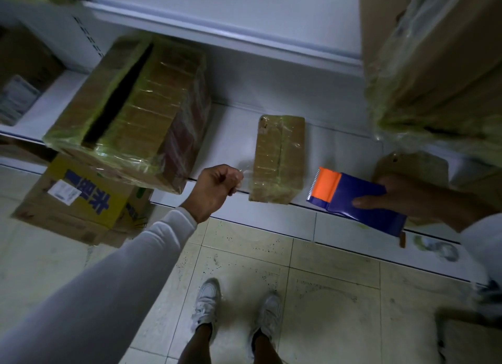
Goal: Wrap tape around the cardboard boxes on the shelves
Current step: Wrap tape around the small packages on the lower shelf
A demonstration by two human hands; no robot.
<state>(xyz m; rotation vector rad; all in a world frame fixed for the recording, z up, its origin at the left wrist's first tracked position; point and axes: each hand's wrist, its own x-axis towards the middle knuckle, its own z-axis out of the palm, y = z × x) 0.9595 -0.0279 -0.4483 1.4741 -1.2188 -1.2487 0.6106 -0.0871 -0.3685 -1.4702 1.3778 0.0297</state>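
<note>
The person stands in front of a low white shelf and works on a small cardboard box, which lies on the shelf between the two hands. The left hand is just beside the left side of this box; its fingers are curled and pinch a piece of clear tape, which seems to run to the box, though the tape is thin and blurred. The right hand is to the right of the box and grips a blue tape dispenser with an orange front and a toothed edge; the thumb lies on top of it.

The small box already shines with clear tape on its top and sides, so it looks mostly wrapped, and the present step seems to be the end of a strip or the start of a new one. To the left of the left hand, a large box is covered with glossy wrap, but its top flaps stand apart with a dark gap. Above the right hand, another big box is also covered. Behind the right hand there is one more cardboard piece, partly hidden; whether it is taped cannot be told. Probably the visible boxes are largely wrapped, and this small box remains to be closed off.
</note>
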